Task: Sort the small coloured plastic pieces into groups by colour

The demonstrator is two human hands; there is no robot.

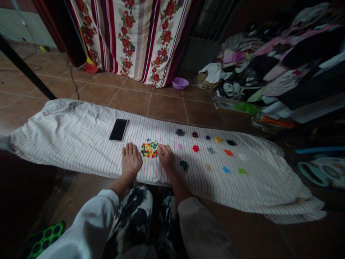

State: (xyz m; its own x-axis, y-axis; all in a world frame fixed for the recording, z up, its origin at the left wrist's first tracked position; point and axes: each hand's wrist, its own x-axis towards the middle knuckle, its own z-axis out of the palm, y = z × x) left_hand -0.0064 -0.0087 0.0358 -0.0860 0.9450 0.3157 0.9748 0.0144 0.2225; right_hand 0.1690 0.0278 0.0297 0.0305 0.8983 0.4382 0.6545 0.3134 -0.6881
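A pile of small mixed pieces [150,149], red, yellow, green and white, lies on the striped cloth [88,154]. My left hand [131,159] rests flat on the cloth just left of the pile, fingers extended and holding nothing. At the pile's right edge, my right hand [166,157] has its fingers curled and pinched together; what is between the fingertips is too small to name. To the right, small heaps sorted by colour sit in rough rows, among them a red heap [195,148], a dark green heap [184,165] and an orange heap [228,152].
A phone [119,130] lies on the cloth behind my left hand. Beyond the cloth are a purple basin [180,83], a floral curtain [134,39] and a red broom [91,67]. Clothes and shoes [233,90] are piled at the right.
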